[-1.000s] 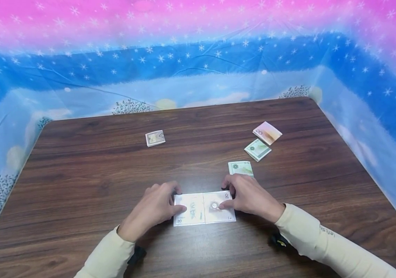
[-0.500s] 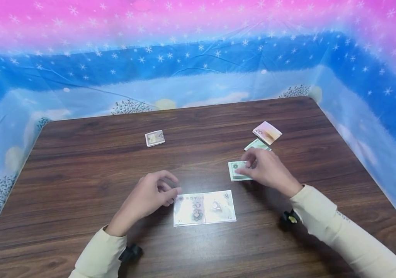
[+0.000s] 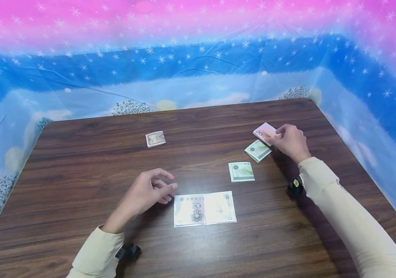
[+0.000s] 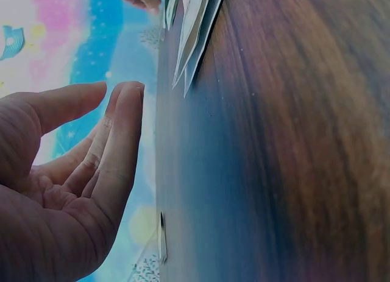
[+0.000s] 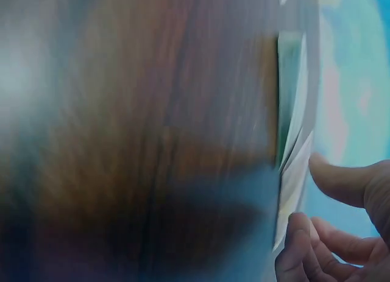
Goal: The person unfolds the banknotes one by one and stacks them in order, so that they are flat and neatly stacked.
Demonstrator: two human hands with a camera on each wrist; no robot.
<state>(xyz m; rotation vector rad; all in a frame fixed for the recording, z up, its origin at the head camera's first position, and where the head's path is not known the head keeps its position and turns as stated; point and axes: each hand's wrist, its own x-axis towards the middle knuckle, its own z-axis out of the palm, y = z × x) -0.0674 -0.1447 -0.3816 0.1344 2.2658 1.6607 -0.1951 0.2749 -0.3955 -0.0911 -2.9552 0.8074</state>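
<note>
In the head view, the right hand [image 3: 292, 143] is at the right corner of a folded pink-and-yellow 20 note [image 3: 262, 130]. Its thumb and fingers stand apart beside that note [image 5: 294, 187] in the right wrist view; whether they touch it is unclear. A folded green note [image 3: 257, 150] lies just below the pink one, with a second green note [image 3: 241, 172] nearer the front. An opened-out pale note [image 3: 204, 209], creased down the middle, lies flat at front centre. Left of it hovers the left hand [image 3: 149, 192], fingers loosely bent, holding nothing [image 4: 91, 166].
A small folded brownish note [image 3: 155, 139] lies toward the back left of the dark wooden table [image 3: 79, 166]. A pink and blue snowflake cloth [image 3: 198, 58] hangs behind and along both sides. Each wrist carries a black device.
Both hands have left the opened pale note. The right hand moved over the nearer green note, then up and right to the pink one. The left hand shifted slightly left.
</note>
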